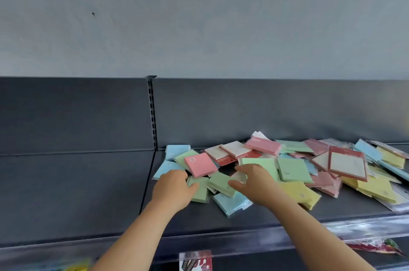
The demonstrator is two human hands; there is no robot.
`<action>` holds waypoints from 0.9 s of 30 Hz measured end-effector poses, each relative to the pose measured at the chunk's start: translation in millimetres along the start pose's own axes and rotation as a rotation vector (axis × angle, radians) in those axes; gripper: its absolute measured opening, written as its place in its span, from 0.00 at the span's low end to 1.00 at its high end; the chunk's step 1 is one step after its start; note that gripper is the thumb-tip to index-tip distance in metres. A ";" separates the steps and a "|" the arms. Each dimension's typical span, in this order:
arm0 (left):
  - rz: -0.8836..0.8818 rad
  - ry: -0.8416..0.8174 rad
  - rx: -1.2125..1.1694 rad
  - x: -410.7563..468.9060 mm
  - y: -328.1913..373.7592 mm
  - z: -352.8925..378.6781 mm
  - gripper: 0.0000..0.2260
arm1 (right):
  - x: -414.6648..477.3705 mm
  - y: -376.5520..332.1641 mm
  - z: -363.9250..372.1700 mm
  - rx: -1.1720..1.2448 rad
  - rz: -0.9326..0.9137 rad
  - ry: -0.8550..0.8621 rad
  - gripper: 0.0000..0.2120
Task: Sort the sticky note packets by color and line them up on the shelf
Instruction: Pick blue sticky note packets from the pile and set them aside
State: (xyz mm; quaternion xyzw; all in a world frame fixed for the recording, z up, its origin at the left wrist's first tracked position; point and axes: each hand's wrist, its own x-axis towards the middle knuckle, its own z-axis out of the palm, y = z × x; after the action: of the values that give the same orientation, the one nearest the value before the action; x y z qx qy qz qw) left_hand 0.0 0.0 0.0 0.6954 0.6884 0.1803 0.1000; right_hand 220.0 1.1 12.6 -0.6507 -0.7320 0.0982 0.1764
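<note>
Green packet [199, 193] under its thumb, the left hand [173, 188] rests on the shelf [199, 219], grasp impossible to tell. The right hand [256, 186] spreads, released, over a second green packet [219, 182]. Beyond, the pink packet [200, 164] and mixed heap [294, 170] overlap; a tug may apparently spill them.

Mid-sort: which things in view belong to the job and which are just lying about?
Job: pink packet, green packet, blue packet, yellow packet, the shelf, left hand, right hand.
Lying about: red wrapped item on the lower level, printed packet below the shelf edge.
</note>
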 end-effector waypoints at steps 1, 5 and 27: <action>-0.015 -0.038 -0.004 1.5 4.5 3.9 0.19 | 3.0 2.3 1.0 0.004 -0.004 -0.017 0.29; -0.108 -0.107 0.044 6.3 16.5 15.1 0.22 | 14.1 9.1 6.3 -0.053 -0.057 -0.054 0.25; -0.359 0.122 0.061 27.0 -8.8 -8.3 0.15 | 68.8 -3.1 14.0 0.054 -0.245 -0.027 0.17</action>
State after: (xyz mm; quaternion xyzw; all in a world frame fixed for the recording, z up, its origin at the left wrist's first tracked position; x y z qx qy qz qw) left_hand -11.6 26.2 7.2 0.5520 0.8113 0.1803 0.0673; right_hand 205.5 69.8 9.9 -0.5500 -0.8055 0.1043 0.1946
